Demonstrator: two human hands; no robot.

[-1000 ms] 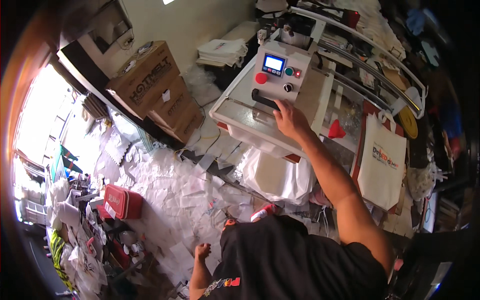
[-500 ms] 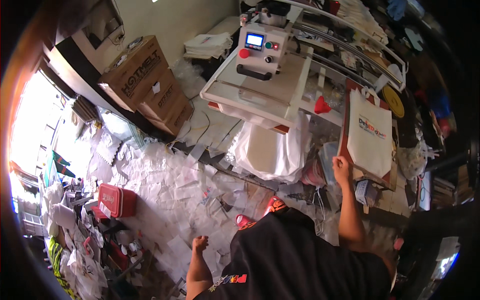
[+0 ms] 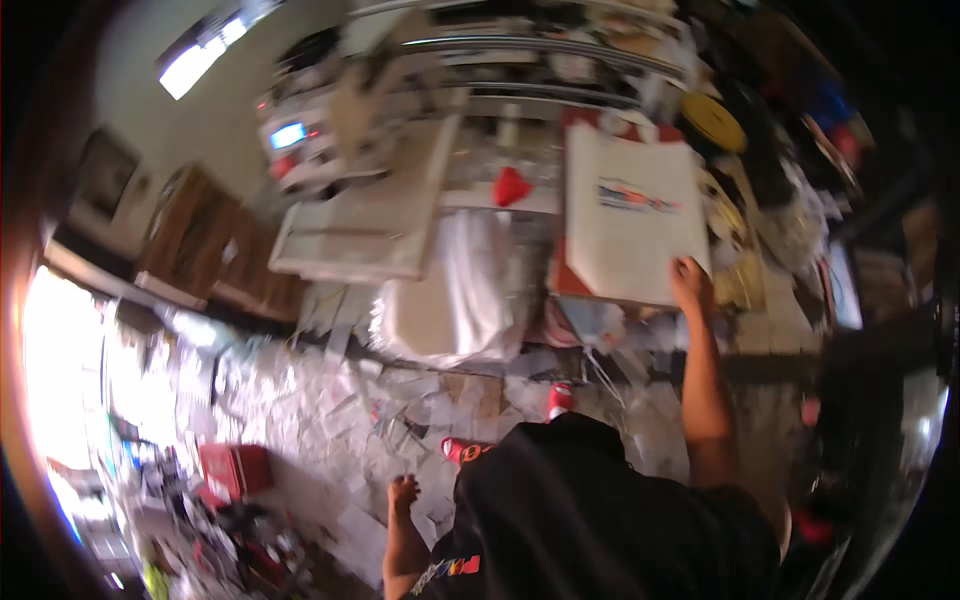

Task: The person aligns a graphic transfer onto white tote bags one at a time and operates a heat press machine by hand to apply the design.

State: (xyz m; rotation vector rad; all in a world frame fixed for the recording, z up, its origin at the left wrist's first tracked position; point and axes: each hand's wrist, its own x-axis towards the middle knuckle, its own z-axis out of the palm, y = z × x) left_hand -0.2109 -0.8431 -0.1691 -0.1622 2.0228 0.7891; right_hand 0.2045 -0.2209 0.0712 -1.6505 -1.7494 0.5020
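Note:
A white tote bag with a printed design (image 3: 630,230) lies flat on a red board (image 3: 567,280). My right hand (image 3: 690,280) is at its lower right corner, fingers bent; blur hides whether they grip it. My left hand (image 3: 403,490) hangs low over the littered floor, fingers curled, contents too small to make out. Left of the bag stands a white press machine (image 3: 330,140) with a lit screen, a black handle and a pale platen (image 3: 360,255). A red object (image 3: 511,186) sits between machine and bag.
A stack of white plastic-wrapped sheets (image 3: 430,310) is under the machine's front. Cardboard boxes (image 3: 195,240) stand left, a red cooler (image 3: 235,470) on the floor. Loose paper scraps (image 3: 380,430) cover the floor. A yellow round object (image 3: 712,122) lies beyond the bag.
My right hand has left the machine's black handle and reached the bag's lower corner. The view has swung right, so the machine now appears further left and the bag more central.

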